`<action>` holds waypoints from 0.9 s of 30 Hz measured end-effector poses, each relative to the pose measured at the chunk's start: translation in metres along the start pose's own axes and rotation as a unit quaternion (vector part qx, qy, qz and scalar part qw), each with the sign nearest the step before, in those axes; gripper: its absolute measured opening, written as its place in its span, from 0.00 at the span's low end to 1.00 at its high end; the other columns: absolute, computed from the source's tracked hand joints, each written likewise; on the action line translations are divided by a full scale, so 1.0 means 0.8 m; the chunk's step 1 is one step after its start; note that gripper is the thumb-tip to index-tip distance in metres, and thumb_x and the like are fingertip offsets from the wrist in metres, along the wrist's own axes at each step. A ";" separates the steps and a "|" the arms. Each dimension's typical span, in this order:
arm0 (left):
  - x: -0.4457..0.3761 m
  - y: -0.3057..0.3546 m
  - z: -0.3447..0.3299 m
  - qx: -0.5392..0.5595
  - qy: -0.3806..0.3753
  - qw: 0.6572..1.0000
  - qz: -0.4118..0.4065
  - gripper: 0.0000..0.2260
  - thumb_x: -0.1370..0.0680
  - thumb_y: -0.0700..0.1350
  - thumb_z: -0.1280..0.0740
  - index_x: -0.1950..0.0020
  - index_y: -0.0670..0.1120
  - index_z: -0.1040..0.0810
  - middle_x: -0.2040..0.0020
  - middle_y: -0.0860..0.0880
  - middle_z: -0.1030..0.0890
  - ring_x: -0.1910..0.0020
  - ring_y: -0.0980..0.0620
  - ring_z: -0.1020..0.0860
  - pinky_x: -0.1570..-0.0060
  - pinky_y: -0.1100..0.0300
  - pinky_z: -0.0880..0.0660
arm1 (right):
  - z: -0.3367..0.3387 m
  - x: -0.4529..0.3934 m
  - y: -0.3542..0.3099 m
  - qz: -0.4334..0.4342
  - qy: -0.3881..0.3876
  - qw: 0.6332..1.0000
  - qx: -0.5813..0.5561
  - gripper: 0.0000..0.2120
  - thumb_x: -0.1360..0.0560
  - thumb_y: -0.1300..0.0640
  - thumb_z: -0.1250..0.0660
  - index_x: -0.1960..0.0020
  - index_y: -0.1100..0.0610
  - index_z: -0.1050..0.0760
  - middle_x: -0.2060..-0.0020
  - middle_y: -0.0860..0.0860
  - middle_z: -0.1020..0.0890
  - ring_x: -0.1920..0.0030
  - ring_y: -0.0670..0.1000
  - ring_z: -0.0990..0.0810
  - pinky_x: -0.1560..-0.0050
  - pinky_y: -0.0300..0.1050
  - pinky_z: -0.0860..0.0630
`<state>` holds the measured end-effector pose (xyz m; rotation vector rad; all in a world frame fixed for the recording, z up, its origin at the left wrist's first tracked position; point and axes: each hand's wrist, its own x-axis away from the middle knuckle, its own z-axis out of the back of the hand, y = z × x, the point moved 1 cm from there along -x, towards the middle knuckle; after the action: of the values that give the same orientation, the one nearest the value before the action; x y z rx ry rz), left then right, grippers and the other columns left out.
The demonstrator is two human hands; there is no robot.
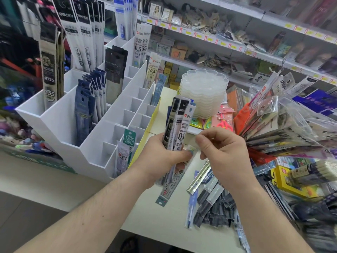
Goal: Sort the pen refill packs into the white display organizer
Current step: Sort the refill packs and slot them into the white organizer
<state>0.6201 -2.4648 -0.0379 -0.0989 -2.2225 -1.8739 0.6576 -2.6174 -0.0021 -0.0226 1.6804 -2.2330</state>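
The left hand [160, 152] held a bunch of refill packs [179, 123] upright beside the white organizer [96, 139]. The right hand [220, 150] pinched one pack's edge.

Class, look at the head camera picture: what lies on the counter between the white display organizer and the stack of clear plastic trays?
In the head view, between the white display organizer and the clear trays: a yellow box edge, bare counter, and the refill packs gripped by the left hand.

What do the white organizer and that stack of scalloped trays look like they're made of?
Organizer: probably rigid plastic or acrylic, smooth opaque white, with thin flat walls and crisp edges. Trays: likely thin moulded plastic, frosted and translucent, layers showing through.
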 end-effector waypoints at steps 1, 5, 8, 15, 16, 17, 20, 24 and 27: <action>0.000 0.000 0.000 0.014 0.011 1.000 0.006 0.12 0.29 0.35 0.24 0.50 0.39 0.23 0.66 0.48 0.19 0.70 0.50 0.21 0.67 0.57 0.22 | -0.001 0.002 0.000 0.036 -0.007 0.999 0.020 0.06 0.26 0.63 0.26 0.60 0.55 0.20 0.67 0.45 0.20 0.70 0.45 0.23 0.66 0.38 0.25; 0.000 0.005 0.002 0.080 0.034 0.996 0.037 0.09 0.29 0.33 0.25 0.52 0.38 0.23 0.66 0.45 0.21 0.73 0.52 0.24 0.72 0.60 0.25 | -0.006 0.009 0.010 0.161 -0.020 0.979 0.122 0.01 0.29 0.52 0.26 0.58 0.48 0.18 0.51 0.47 0.19 0.60 0.42 0.22 0.61 0.34 0.26; 0.001 0.010 0.003 0.123 0.019 0.990 0.063 0.06 0.27 0.33 0.28 0.55 0.40 0.24 0.70 0.47 0.23 0.76 0.53 0.25 0.75 0.62 0.27 | -0.006 0.011 0.019 0.172 -0.014 0.977 0.129 0.04 0.27 0.49 0.29 0.55 0.47 0.16 0.49 0.50 0.20 0.53 0.40 0.20 0.55 0.32 0.26; 0.001 0.008 0.004 0.198 -0.003 0.973 0.120 0.03 0.27 0.36 0.29 0.57 0.42 0.22 0.69 0.48 0.22 0.75 0.55 0.23 0.73 0.63 0.25 | -0.009 0.007 0.024 0.220 -0.002 0.960 0.170 0.09 0.27 0.53 0.29 0.54 0.57 0.14 0.55 0.45 0.21 0.53 0.39 0.22 0.54 0.33 0.25; 0.002 0.008 0.004 0.199 -0.007 0.973 0.118 0.05 0.29 0.38 0.28 0.56 0.42 0.22 0.69 0.48 0.21 0.75 0.55 0.23 0.75 0.63 0.26 | -0.009 0.007 0.025 0.227 -0.004 0.958 0.174 0.09 0.27 0.53 0.29 0.55 0.58 0.14 0.55 0.46 0.21 0.54 0.39 0.22 0.55 0.34 0.24; 0.003 0.009 0.004 0.200 -0.013 0.973 0.117 0.09 0.33 0.40 0.27 0.55 0.42 0.22 0.68 0.48 0.21 0.74 0.55 0.23 0.76 0.64 0.26 | -0.009 0.006 0.027 0.233 -0.007 0.956 0.178 0.10 0.27 0.53 0.29 0.55 0.59 0.14 0.55 0.47 0.22 0.55 0.40 0.22 0.57 0.36 0.24; 0.004 0.011 0.004 0.184 -0.023 0.977 0.108 0.09 0.33 0.40 0.26 0.57 0.44 0.24 0.70 0.50 0.22 0.74 0.56 0.23 0.76 0.64 0.27 | -0.007 0.005 0.032 0.244 -0.015 0.953 0.181 0.09 0.26 0.54 0.29 0.55 0.59 0.14 0.55 0.51 0.21 0.57 0.45 0.22 0.59 0.41 0.23; 0.001 0.009 0.006 0.174 -0.014 0.977 0.122 0.07 0.26 0.35 0.29 0.59 0.44 0.25 0.72 0.49 0.23 0.74 0.56 0.23 0.73 0.63 0.25 | -0.006 0.005 0.035 0.259 -0.022 0.950 0.174 0.09 0.26 0.56 0.30 0.53 0.59 0.14 0.53 0.54 0.19 0.56 0.46 0.21 0.56 0.40 0.22; 0.000 0.009 0.006 0.174 -0.006 0.977 0.123 0.07 0.27 0.35 0.28 0.58 0.44 0.25 0.72 0.49 0.23 0.74 0.56 0.23 0.70 0.61 0.24 | -0.003 0.008 0.036 0.231 -0.034 0.962 0.141 0.10 0.29 0.57 0.32 0.50 0.53 0.15 0.51 0.51 0.18 0.51 0.43 0.19 0.50 0.37 0.22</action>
<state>0.6208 -2.4592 -0.0316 -0.3087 -2.3830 -1.3443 0.6590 -2.6240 -0.0311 0.3259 1.1670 -2.0565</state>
